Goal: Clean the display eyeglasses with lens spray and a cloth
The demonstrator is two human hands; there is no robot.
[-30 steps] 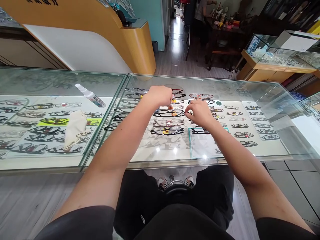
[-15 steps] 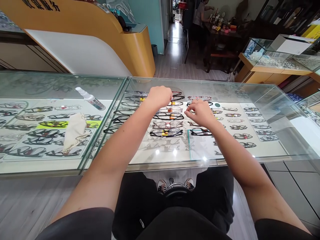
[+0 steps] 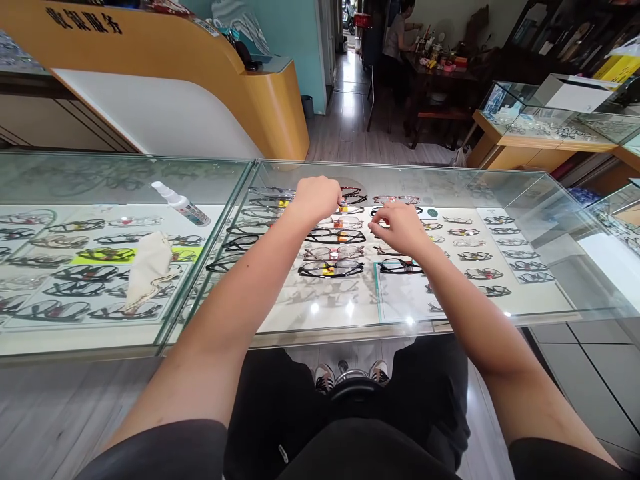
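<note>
Both my arms reach out over the glass display counter (image 3: 450,319). My left hand (image 3: 317,197) is curled into a loose fist, fingers pinched toward the right. My right hand (image 3: 400,228) is also curled, with its fingertips pinched toward the left. Rows of eyeglass frames lie around and between the two hands, among them a clear frame (image 3: 347,221) and a black frame (image 3: 336,236). I cannot make out whether either hand grips a frame.
A spray bottle (image 3: 181,204) and a beige cloth (image 3: 149,267) lie on the left glass case. A teal-edged mat (image 3: 400,300) sits under my right forearm. An orange reception desk (image 3: 250,87) stands beyond. A person is at a far table (image 3: 440,67).
My hands have stayed nearly in place over the frames. The view has tilted slightly, so the counter sits a little lower in the picture.
</note>
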